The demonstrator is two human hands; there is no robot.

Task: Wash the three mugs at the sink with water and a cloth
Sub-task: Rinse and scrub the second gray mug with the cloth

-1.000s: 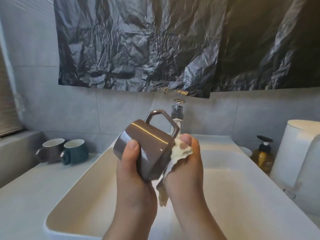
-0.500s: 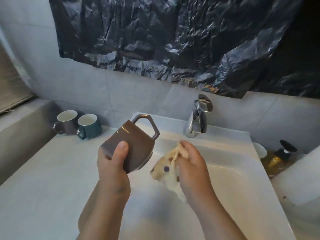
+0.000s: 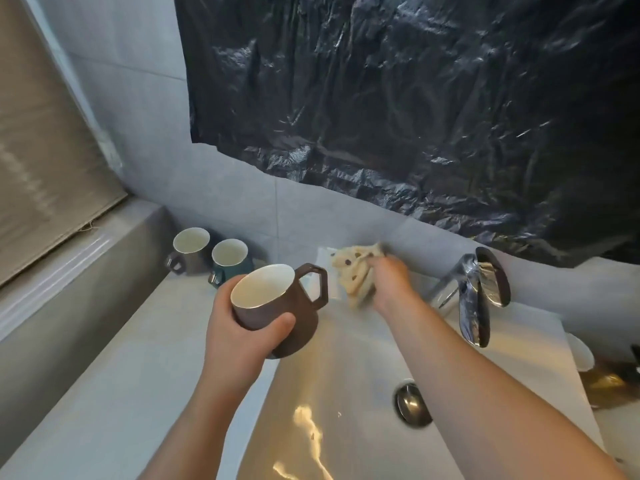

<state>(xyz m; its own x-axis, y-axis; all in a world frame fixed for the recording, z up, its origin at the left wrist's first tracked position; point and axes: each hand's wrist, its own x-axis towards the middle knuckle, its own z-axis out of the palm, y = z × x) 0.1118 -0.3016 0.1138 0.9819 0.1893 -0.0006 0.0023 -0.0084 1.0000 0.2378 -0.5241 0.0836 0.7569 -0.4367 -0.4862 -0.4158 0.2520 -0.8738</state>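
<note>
Now, my left hand [image 3: 239, 327]: curled round brown mug [image 3: 277, 306], handle pointing right.
My right hand [image 3: 389, 282]: clutches cloth [image 3: 353, 271] beyond handle, at back edge of sink [image 3: 346, 368].

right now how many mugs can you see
3: a brown mug held in the left hand; a grey mug and a teal mug side by side at the far end of the counter. No others show; one could sit out of frame.
</note>
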